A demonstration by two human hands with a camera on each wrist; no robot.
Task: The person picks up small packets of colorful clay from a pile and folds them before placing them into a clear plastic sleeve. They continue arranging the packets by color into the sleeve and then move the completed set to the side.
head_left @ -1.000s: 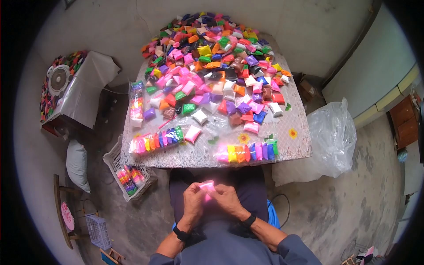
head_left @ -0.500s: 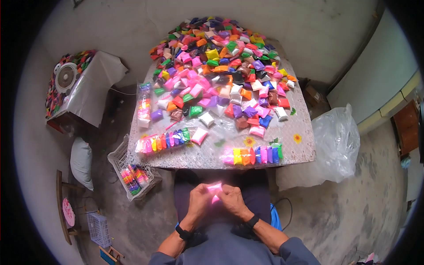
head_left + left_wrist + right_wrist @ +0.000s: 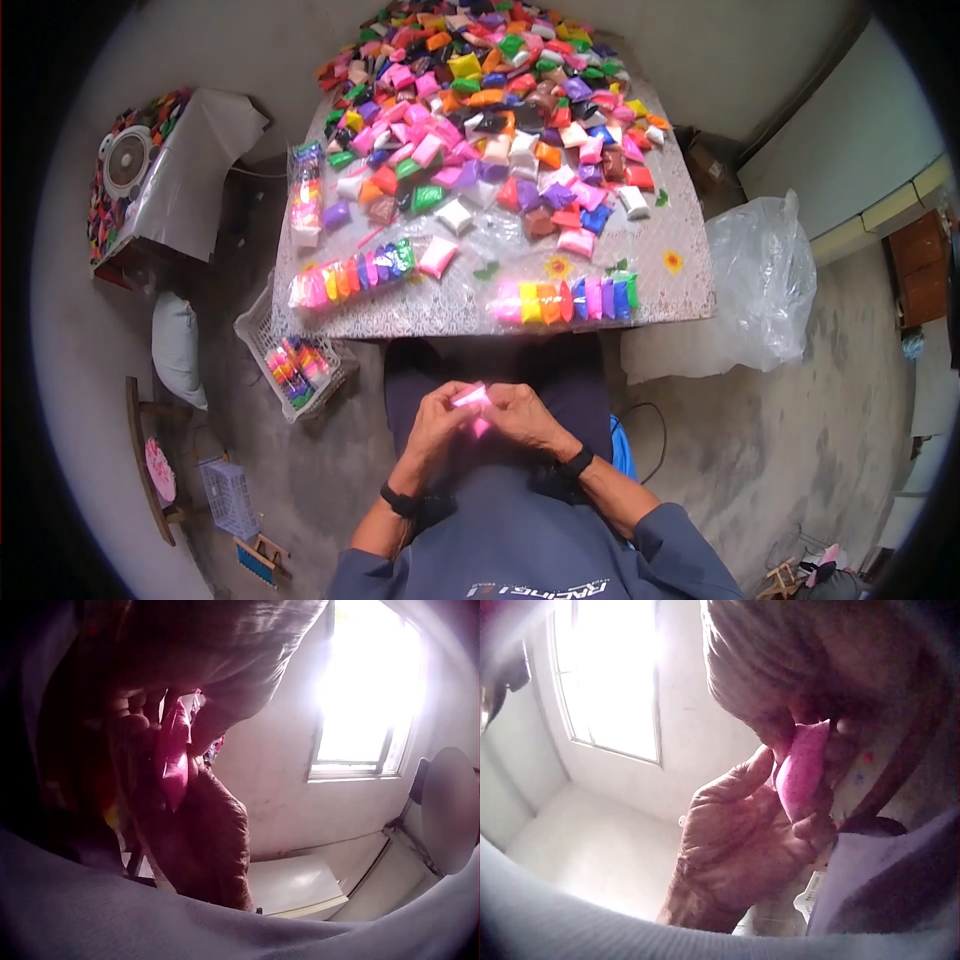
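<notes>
Over the lap, below the table's front edge, both hands hold one small pink packet [image 3: 475, 398]. My left hand [image 3: 438, 420] pinches its left side with thumb and fingers. From the other side, my right hand [image 3: 527, 418] grips it too, the fingertips of both hands close together. In the right wrist view the pink packet [image 3: 802, 774] looks plump, with a pointed top corner, and the left palm [image 3: 735, 840] faces the camera. The left wrist view is dark, but the pink packet [image 3: 175, 761] shows between the two hands.
A table [image 3: 665, 290] bears a heap of colourful packets [image 3: 480, 90]. Near its front lie clear bags of packets in rows, one left [image 3: 355, 278] and one right [image 3: 570, 300]. A white basket [image 3: 262, 330] stands left on the floor; a large clear plastic bag [image 3: 765, 290] hangs right.
The head view has shifted, so the table now sits higher in it. Both hands keep hold of the pink packet, their fingers shifting slightly on it.
</notes>
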